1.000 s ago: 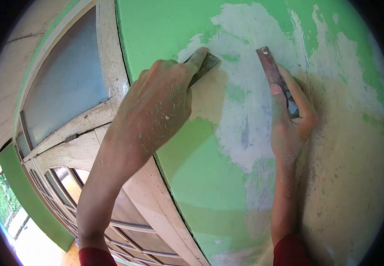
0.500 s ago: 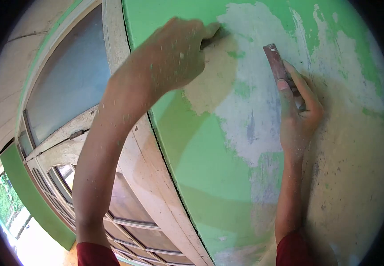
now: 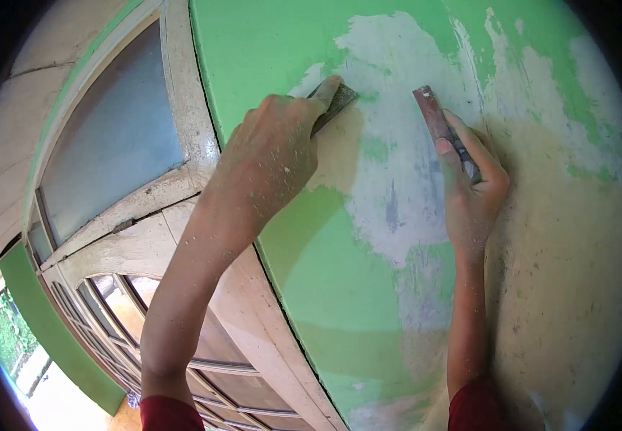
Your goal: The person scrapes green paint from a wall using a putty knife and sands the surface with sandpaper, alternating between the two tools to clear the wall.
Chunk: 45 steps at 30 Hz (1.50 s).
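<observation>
Reddish-brown and flat, a narrow tool [image 3: 430,111] is pinched by the thumb and fingers of the right hand [image 3: 475,192], in front of the right part of the pale patch [image 3: 390,151], while the left hand [image 3: 274,147], speckled with flecks, grasps a dark flat block [image 3: 340,102] at that patch's upper left. Green paint [image 3: 268,50] borders the patch, and a worn whitish door frame [image 3: 243,287] stands farther left of it, with a window pane [image 3: 121,126] beyond.
</observation>
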Available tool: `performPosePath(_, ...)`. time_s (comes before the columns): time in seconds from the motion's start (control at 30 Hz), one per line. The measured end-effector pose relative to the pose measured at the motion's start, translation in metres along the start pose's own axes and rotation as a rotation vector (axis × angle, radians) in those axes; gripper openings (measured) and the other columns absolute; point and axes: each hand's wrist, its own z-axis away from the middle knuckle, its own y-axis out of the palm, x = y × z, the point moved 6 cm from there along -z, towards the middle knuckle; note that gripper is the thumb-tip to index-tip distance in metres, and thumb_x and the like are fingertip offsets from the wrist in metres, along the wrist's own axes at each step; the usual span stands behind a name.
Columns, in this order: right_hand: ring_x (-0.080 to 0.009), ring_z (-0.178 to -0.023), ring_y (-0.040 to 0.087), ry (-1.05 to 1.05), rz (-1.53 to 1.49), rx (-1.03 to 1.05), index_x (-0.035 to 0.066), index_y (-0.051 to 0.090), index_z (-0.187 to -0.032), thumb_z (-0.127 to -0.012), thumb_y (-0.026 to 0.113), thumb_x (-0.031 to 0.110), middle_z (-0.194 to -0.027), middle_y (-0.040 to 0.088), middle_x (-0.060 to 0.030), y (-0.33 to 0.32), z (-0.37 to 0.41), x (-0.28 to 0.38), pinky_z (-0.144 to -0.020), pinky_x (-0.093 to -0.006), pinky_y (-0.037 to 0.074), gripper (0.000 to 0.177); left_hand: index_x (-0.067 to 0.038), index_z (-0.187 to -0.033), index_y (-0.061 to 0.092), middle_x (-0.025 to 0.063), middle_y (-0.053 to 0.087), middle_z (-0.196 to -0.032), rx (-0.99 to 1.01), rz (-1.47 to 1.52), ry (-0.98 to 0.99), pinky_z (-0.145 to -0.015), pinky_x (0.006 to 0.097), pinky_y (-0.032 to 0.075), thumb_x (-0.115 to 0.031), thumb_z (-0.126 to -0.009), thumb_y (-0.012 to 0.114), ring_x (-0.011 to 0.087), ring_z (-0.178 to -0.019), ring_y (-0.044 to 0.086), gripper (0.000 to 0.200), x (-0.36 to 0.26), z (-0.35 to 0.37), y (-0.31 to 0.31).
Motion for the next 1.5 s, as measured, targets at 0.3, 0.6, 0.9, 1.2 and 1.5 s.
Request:
performPosePath(0.3, -0.0252, -0.095, 0.065, -0.119, 0.137, -0.020, 0.000, 0.069, -0.117, -0.092, 0.064, 0.009, -0.104, 0.069, -0.0139, -0.003, 0.006, -0.002, -0.087, -0.0342, 0.049, 0.028, 0.005, -0.130, 0.056, 0.0303, 0.061, -0.091, 0.100, -0.118, -0.076, -0.079, 0.0498, 0.051, 0.004, -0.084, 0.051, 0.0444, -0.087, 0.065, 0.047, 0.002, 0.001, -0.008)
performPosePath(0.6, -0.0237, -0.096, 0.065, -0.123, 0.077, -0.068, 0.000, 0.069, -0.117, -0.092, 0.063, 0.008, -0.105, 0.070, -0.0129, -0.005, 0.009, -0.004, -0.087, -0.0337, 0.049, 0.026, -0.006, -0.143, 0.047, 0.0215, 0.060, -0.096, 0.146, -0.285, -0.034, -0.079, 0.0490, 0.050, -0.017, -0.102, 0.049, 0.0393, -0.087, 0.062, 0.043, 0.010, 0.006, -0.013)
performPosePath(0.9, -0.0226, -0.094, 0.064, -0.139, 0.051, -0.095, 0.001, 0.070, -0.114, -0.089, 0.064, 0.003, -0.103, 0.070, -0.0110, -0.005, 0.006, -0.002, -0.086, -0.0325, 0.049, 0.026, -0.003, -0.135, 0.056, 0.0291, 0.061, -0.078, 0.135, -0.369, -0.030, -0.077, 0.0480, 0.051, -0.002, -0.093, 0.049, 0.0394, -0.075, 0.064, 0.042, 0.003, 0.005, -0.009)
performPosePath(1.2, -0.0199, -0.091, 0.063, -0.098, 0.013, -0.041, 0.002, 0.070, -0.116, -0.088, 0.062, -0.001, -0.100, 0.069, -0.0093, -0.004, 0.003, 0.001, -0.083, -0.0313, 0.049, 0.029, 0.005, -0.102, 0.060, 0.0267, 0.064, -0.076, 0.087, -0.403, 0.037, -0.066, 0.0462, 0.058, 0.005, -0.087, 0.053, 0.0422, -0.075, 0.068, 0.018, -0.011, 0.010, -0.008)
performPosePath(1.5, -0.0192, -0.087, 0.061, -0.078, 0.018, -0.051, 0.002, 0.070, -0.117, -0.089, 0.062, 0.000, -0.099, 0.069, -0.0089, -0.011, 0.001, -0.004, -0.080, -0.0289, 0.048, 0.030, 0.005, -0.100, 0.059, 0.0250, 0.064, -0.076, 0.107, -0.371, 0.004, -0.066, 0.0453, 0.057, 0.004, -0.088, 0.053, 0.0414, -0.077, 0.068, 0.014, -0.016, 0.001, -0.004)
